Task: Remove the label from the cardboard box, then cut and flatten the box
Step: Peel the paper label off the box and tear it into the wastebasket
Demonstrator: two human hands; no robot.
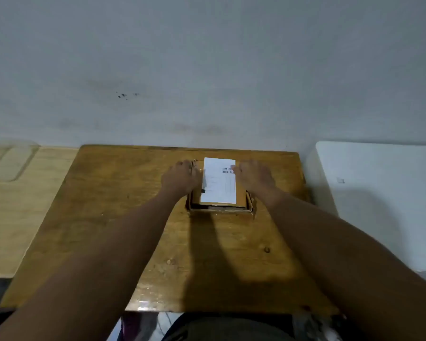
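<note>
Our left hand [180, 179] and right hand [255, 179] flank the cardboard box [219, 204], hiding its sides. We cannot tell either grip. The label [219, 185] print is blurred.

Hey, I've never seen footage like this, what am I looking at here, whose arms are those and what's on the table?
This is one picture from a camera worn on a person's head, looking forward and down, so the arms are the wearer's own. No machine is involved. On the brown wooden table sits a small cardboard box with a white printed label on top. The left hand rests on the box's left side; the right hand touches the label's right edge. Neither hand has lifted anything.
</note>
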